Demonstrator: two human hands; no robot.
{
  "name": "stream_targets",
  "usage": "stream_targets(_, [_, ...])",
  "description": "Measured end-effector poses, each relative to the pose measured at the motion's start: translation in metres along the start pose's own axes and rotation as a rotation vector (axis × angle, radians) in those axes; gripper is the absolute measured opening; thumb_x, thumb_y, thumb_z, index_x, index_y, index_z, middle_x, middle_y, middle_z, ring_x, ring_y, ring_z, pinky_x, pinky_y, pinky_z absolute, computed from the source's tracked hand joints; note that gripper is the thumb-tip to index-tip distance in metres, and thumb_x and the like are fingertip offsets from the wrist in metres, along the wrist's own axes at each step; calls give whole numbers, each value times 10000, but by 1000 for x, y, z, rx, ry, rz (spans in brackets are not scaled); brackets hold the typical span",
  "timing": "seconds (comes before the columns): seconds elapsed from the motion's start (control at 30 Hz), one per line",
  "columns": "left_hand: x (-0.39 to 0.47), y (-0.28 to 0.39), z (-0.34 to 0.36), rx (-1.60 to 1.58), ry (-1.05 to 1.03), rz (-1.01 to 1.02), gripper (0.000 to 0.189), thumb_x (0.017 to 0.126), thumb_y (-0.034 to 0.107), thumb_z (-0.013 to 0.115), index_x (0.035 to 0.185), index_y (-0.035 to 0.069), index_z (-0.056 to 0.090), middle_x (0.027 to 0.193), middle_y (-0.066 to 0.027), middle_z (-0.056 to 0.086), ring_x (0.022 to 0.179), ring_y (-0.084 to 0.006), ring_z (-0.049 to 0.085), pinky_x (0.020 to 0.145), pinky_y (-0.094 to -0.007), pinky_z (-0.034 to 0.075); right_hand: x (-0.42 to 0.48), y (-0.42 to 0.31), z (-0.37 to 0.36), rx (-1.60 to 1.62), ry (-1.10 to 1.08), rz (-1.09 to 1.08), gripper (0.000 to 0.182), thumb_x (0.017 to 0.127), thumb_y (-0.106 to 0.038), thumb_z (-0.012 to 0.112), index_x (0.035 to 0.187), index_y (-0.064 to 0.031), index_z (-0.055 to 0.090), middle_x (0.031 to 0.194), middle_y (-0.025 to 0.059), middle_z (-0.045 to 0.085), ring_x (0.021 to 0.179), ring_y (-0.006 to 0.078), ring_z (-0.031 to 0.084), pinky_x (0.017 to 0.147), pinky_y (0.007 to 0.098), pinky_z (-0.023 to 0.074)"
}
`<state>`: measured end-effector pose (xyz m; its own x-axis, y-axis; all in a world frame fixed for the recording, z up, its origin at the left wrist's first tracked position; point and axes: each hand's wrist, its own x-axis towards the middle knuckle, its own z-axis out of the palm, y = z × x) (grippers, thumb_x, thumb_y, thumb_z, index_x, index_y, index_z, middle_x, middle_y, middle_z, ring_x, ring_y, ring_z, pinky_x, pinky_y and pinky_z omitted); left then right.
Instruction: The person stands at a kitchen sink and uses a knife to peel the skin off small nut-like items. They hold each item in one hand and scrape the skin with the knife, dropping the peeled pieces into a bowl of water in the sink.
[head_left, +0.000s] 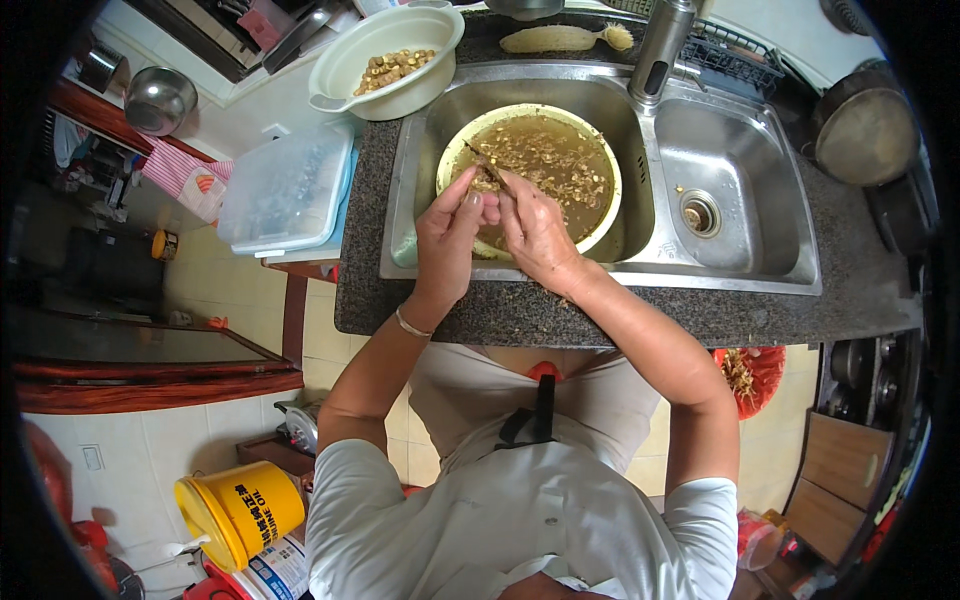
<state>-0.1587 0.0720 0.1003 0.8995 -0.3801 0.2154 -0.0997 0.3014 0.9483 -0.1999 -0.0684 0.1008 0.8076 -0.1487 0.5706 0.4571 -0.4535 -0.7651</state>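
Note:
Over a round pale basin (616, 196) of cloudy brown water, my left hand (452, 225) and my right hand (536, 225) are close together. A thin dark tool or stick (487, 166) slants up from my right fingers, which are closed on it. My left fingertips pinch something small near it, largely hidden by the fingers. Brown scraps and yellowish bits (551, 154) float in the basin, which sits in the left bowl of the steel sink. A pale two-handled colander or bowl (427, 86) at the sink's upper left holds small brown and yellow pieces (394, 69).
The faucet (660, 56) rises behind the divider between the sink bowls. A dried loofah or gourd-like brush (555, 37) lies behind the sink. The granite counter edge (525, 319) runs before me. A red bag (769, 379) with scraps stands below right; a lidded plastic box (281, 187) is left.

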Motion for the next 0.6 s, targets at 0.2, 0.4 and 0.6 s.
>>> stream_targets(0.2, [4,7,-4,-105,-50,-69,414,1036,96,488,1413,-68,440,975,-58,601,892,-134,557,851,-298,480,3,-1,-8,-34,-53,-108,313,933,5,525,1245,-8,516,995,270,627,892,454,632,762,500,517])
stream_targets(0.4, [7,13,-11,-245,-95,-139,419,1036,102,474,1413,-76,436,940,-34,571,836,-108,511,810,-266,446,1,4,-12,-204,-192,-91,363,895,0,571,1255,-9,521,953,243,609,889,437,632,748,496,520])
stream_targets(0.6, [5,12,-15,-76,-111,-103,403,1029,94,484,1382,-99,461,918,-26,575,814,-109,498,794,-263,440,2,2,-15,-276,-206,-162,400,855,8,596,1249,0,528,944,226,598,867,423,635,747,489,525])
